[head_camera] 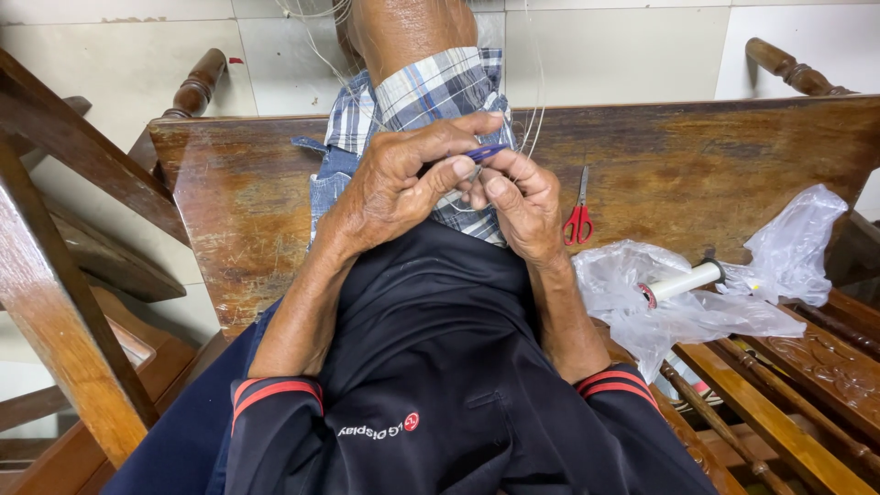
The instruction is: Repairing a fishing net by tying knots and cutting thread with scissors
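Note:
My left hand (403, 183) and my right hand (522, 206) meet in front of my chest, above a piece of blue and white plaid cloth (431, 96) draped over my raised knee. A thin blue tool (484, 152) is pinched between the left thumb and fingers. The right hand's fingertips press together close beside it, on fine pale threads (532, 119) that run up past the cloth. What exactly the right fingers grip is too small to see.
Red-handled scissors (577, 215) lie on a worn wooden board (697, 165). A white spool (683, 281) rests on crumpled clear plastic bags (697, 302) at right. Wooden chair parts (55, 275) stand at left, slats (788, 412) at lower right, a tiled floor beyond.

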